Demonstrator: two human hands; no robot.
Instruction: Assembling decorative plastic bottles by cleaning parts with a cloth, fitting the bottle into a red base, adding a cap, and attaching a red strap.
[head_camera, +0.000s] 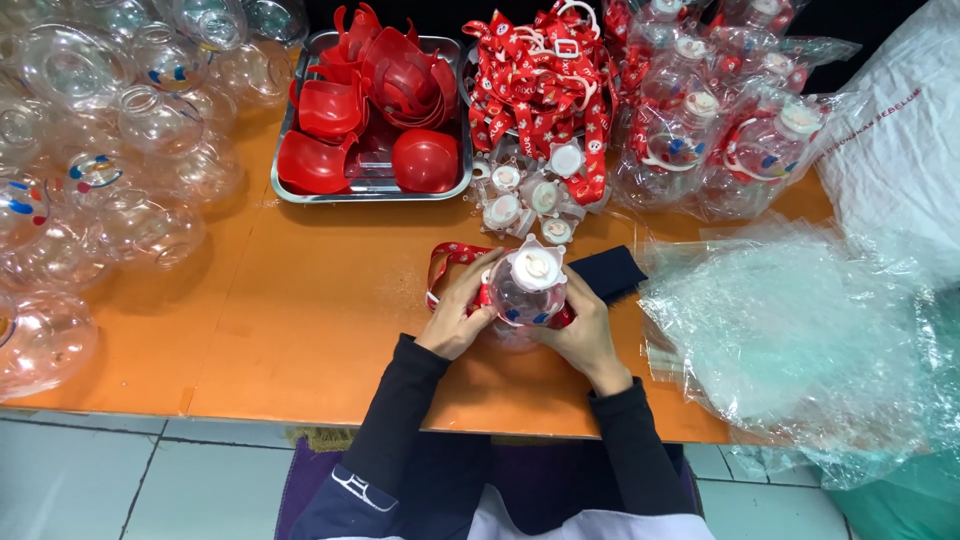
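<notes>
Clear round plastic bottle with a white cap (527, 285) sits upright near the front middle of the orange table (300, 320), grasped from both sides: the left hand (455, 315) wraps its left flank, the right hand (580, 330) its right. A red printed strap (445, 262) loops out behind the left hand, touching the bottle; a dark cloth (610, 272) lies just beside the right hand. Bare tabletop stays open to the left of the hands, up to the heap of clear plastic globes (90, 170), which the left edge cuts off. Crinkled clear bags (800, 340) crowd the right side and overhang the table's front edge. Behind, a metal tray of red plastic shells (370, 110) and small white caps (525, 200) stand well apart. The bottle's base is hidden by fingers.
</notes>
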